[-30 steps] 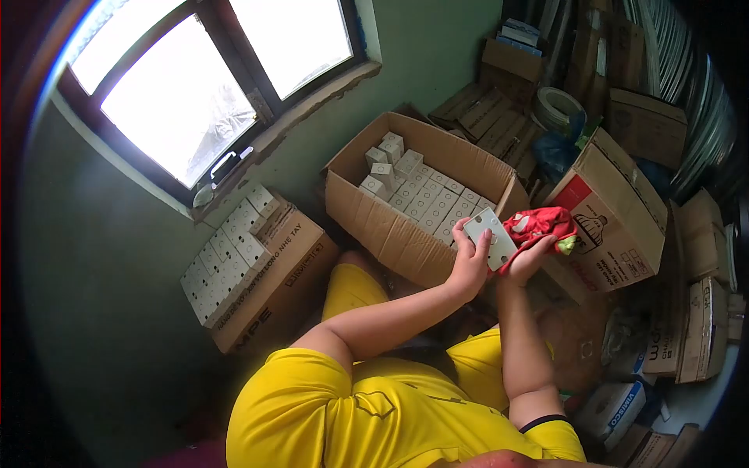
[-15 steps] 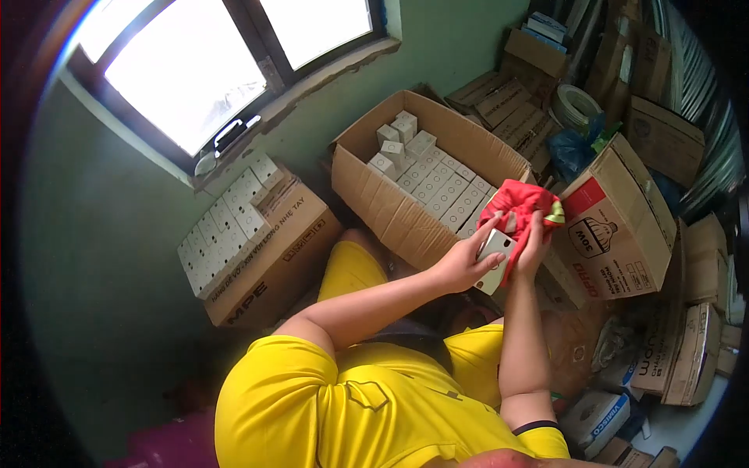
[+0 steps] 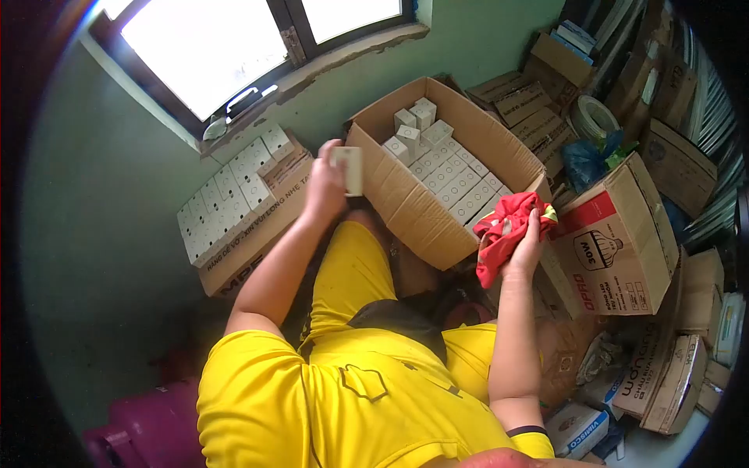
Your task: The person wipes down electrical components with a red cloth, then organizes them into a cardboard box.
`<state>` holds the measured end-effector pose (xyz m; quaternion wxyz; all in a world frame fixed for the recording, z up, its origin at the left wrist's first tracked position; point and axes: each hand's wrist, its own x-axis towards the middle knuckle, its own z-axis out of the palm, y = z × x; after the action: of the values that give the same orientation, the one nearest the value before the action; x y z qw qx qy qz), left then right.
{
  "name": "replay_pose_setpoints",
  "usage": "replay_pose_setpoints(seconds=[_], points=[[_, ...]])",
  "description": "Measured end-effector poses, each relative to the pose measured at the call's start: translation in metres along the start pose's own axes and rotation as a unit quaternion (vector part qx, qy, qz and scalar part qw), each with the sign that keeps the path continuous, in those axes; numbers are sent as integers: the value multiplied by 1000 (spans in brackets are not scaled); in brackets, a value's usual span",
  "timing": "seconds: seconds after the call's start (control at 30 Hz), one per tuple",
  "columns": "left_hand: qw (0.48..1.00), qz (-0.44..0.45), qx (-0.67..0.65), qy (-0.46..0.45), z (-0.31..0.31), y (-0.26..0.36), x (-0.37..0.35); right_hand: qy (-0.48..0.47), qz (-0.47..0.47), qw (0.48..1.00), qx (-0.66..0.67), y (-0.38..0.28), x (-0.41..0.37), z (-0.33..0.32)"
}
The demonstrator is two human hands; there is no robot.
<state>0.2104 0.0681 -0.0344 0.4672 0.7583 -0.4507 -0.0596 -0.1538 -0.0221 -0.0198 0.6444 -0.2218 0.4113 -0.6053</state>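
Observation:
My left hand (image 3: 328, 181) grips a small white box (image 3: 353, 171), held upright between the closed box at the left and the big open carton. In my right hand (image 3: 527, 248) is a bunched red cloth (image 3: 507, 232) with a yellow-green edge, near the carton's right corner. Rows of similar white boxes (image 3: 459, 186) fill the open carton (image 3: 406, 213), a few standing on top. More white boxes (image 3: 222, 200) lie in rows on a closed cardboard box (image 3: 261, 239) under the window.
To the right stands an open carton marked 30W (image 3: 612, 249). Behind it are flattened boxes (image 3: 538, 129), a white coil (image 3: 593, 117) and a blue plastic bag (image 3: 583, 161). A purple object (image 3: 160, 425) sits at the lower left. A window (image 3: 203, 54) is above.
My left hand has moved away from the cloth, leftward and up, carrying the white box toward the rows under the window. My right hand still holds the cloth. The view has shifted slightly.

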Motion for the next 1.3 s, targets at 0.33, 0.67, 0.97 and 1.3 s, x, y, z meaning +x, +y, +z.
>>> replay_pose_setpoints(seconds=[0.33, 0.67, 0.97, 1.3], points=[[898, -125, 420, 26, -80, -79, 20, -15, -19, 999, -42, 13, 12, 2], [879, -26, 457, -134, -115, -62, -1, -5, 35, 999, -11, 19, 20, -13], [870, -29, 478, -115, -119, -78, 3, -8, 67, 998, -4, 17, 22, -18], [871, -27, 481, -96, -122, -87, 3, -22, 68, 997, 14, 25, 38, -32]])
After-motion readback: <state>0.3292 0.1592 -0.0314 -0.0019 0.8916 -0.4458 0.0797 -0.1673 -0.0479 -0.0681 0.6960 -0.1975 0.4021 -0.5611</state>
